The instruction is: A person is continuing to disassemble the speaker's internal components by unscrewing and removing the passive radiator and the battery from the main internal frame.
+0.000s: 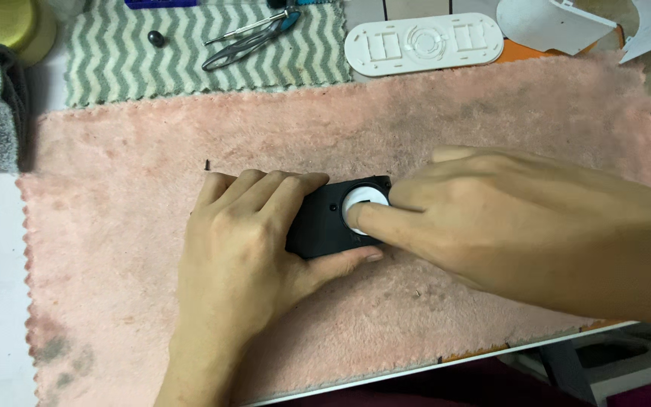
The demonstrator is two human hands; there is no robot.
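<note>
Two bare hands working on a small black casing at the middle of a pink towel.

The left hand [239, 249] is clamping the black casing [325, 222] on the pink towel [114, 226], fingers curled over its far edge and thumb pressing its near edge. The right hand [476, 218] is pressing fingertips on the white round part [363, 203] seated at the casing's right end; whether it is pinching it cannot be told. Farther off, scissors [254, 38] are lying on a grey zigzag cloth [114, 60], and a white oblong plate [423, 44] is sitting to their right.
</note>
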